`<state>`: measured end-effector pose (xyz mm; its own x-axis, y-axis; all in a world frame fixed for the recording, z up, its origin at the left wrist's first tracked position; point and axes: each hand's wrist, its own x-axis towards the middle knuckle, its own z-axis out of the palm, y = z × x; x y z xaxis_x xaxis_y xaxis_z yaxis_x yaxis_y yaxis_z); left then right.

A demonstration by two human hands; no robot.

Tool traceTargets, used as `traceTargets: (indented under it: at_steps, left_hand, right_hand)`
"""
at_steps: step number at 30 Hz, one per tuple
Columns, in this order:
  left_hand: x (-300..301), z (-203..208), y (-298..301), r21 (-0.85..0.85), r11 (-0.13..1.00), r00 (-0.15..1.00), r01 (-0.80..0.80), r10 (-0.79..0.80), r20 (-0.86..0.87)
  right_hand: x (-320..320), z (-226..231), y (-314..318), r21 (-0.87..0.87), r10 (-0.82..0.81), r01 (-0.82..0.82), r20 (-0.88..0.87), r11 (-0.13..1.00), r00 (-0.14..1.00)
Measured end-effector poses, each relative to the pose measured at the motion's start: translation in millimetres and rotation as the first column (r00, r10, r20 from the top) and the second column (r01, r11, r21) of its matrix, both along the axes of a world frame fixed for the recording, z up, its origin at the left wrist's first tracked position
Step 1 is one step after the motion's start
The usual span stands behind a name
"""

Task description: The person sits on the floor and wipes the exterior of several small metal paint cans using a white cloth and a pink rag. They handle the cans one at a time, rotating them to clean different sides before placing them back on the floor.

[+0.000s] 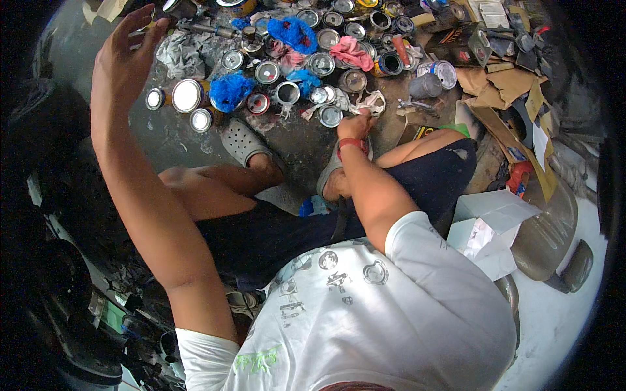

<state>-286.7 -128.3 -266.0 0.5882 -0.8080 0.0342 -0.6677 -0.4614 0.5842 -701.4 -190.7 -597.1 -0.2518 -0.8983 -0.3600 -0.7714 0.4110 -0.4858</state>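
Note:
My left hand (124, 55) is raised at the upper left, its fingers curled toward the thumb. Something thin and small seems to be between the fingertips, too unclear to name. Past it, at the top edge, lies a dark can (180, 8). Low between my knees, my right hand (356, 125) has its fingers drawn together at a crumpled white rag (372, 102); what they hold is hidden. A red band circles that wrist. Just left of it stands an open paint can (330, 116), with a blue crumpled plastic bag (304, 82) farther off.
Several paint cans (267, 72) crowd the floor ahead, among blue plastic (231, 91), pink rags (352, 52) and a grey rag (180, 55). Torn cardboard (508, 88) piles up at the right. An open white box (489, 228) sits beside my right knee.

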Motion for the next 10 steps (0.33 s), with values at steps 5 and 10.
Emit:
traceTargets:
  at_steps: [5, 10]
  left_hand:
    - [-8, -3, 1, 0.062, 0.998, 0.993, 0.017, -0.024, 0.114]
    - [-19, 2, 1, 0.070, 0.997, 0.990, -0.035, 0.024, 0.140]
  right_hand:
    - [-13, -24, -43, 0.026, 0.018, -0.014, -0.164, 1.000, 0.986]
    - [-30, -74, -76, 0.269, 0.128, -0.165, 0.149, 0.949, 0.980]
